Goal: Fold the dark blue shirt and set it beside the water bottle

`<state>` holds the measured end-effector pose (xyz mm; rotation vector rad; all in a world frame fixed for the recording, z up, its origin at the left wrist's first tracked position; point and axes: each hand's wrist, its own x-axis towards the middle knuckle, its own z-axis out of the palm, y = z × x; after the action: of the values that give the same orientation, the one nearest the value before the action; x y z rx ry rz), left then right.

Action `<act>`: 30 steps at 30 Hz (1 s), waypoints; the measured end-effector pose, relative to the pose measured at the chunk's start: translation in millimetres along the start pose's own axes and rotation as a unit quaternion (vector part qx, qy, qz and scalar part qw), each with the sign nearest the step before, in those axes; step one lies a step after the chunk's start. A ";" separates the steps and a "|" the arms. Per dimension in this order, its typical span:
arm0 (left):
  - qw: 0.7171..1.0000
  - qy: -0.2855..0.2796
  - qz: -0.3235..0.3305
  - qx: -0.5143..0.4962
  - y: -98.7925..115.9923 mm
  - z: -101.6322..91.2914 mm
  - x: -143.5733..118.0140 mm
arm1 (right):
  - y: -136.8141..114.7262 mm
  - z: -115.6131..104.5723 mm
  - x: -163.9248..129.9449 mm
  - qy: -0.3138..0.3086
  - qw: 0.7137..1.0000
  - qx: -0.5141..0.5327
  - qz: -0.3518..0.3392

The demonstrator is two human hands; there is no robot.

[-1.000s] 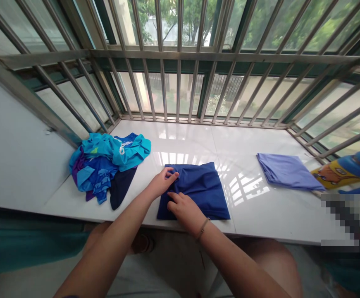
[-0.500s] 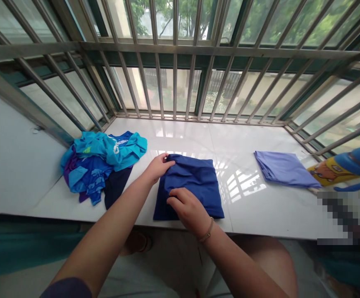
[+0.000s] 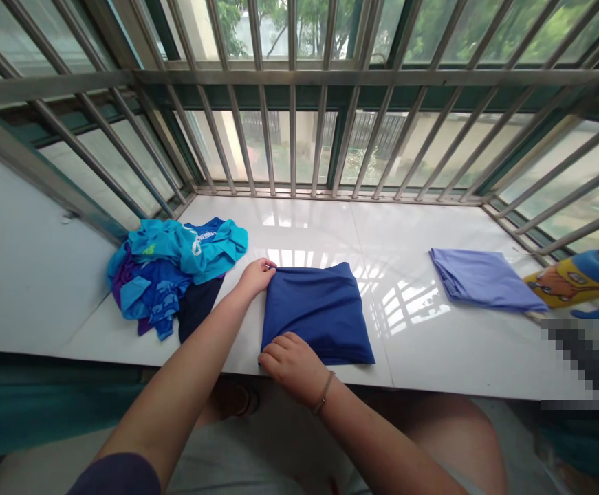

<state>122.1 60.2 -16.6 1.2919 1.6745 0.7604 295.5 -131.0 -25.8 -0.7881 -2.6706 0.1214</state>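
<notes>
Since the earlier pictures both hands had slid off the middle of the folded dark blue cloth (image 3: 316,313) and out to its left edge, and the cloth itself lay flatter and squarer than a second before. It rested on the white surface (image 3: 433,357), near the front rim and about midway along.

At this moment the left hand (image 3: 256,275) pinched the far left corner, fingers closed on the fabric, while the right hand (image 3: 287,357) gripped the near left corner, knuckles curled over the hem close to the surface's front edge. Between them the two hands spanned the whole left side, so the cloth lay entirely to their right, its body reaching toward the window bars (image 3: 291,130). It was nearly square, with the left edge running front to back.

To the left, just beside the left forearm, sat a heap of turquoise and blue garments (image 3: 170,271), apart from the folded cloth. Well to the right lay a folded lilac cloth (image 3: 482,278), nearer the right hand's side but far from either hand.
</notes>
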 end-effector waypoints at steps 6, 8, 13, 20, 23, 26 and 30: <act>0.987 0.071 0.080 0.119 5.6 3.7 -10.7 | -14.5 0.1 -6.1 0.032 0.999 -0.006 -0.032; 0.972 0.103 0.139 0.161 9.6 9.1 -22.2 | -10.9 -12.3 -8.5 0.062 0.997 0.009 -0.034; 0.912 0.114 0.321 0.230 23.0 42.0 -55.4 | 46.6 -64.4 -8.0 0.179 0.973 0.021 0.147; 0.921 0.057 0.271 0.273 3.1 92.3 -81.1 | 145.1 -56.2 -7.7 0.008 0.901 -0.045 0.431; 0.925 0.079 0.229 0.293 -10.2 89.8 -83.5 | 152.5 -40.0 -13.1 -0.008 0.872 -0.049 0.487; 0.928 0.092 0.204 0.299 -16.5 79.3 -83.4 | 152.7 -36.2 -12.0 0.022 0.856 -0.049 0.515; 0.931 0.080 0.186 0.304 -18.4 65.8 -79.8 | 146.5 -43.1 -7.9 0.023 0.843 -0.057 0.535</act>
<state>180.3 -24.0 -40.3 2.0709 1.9035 0.5847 391.7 -12.8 -14.2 -2.1775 -1.8693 0.2040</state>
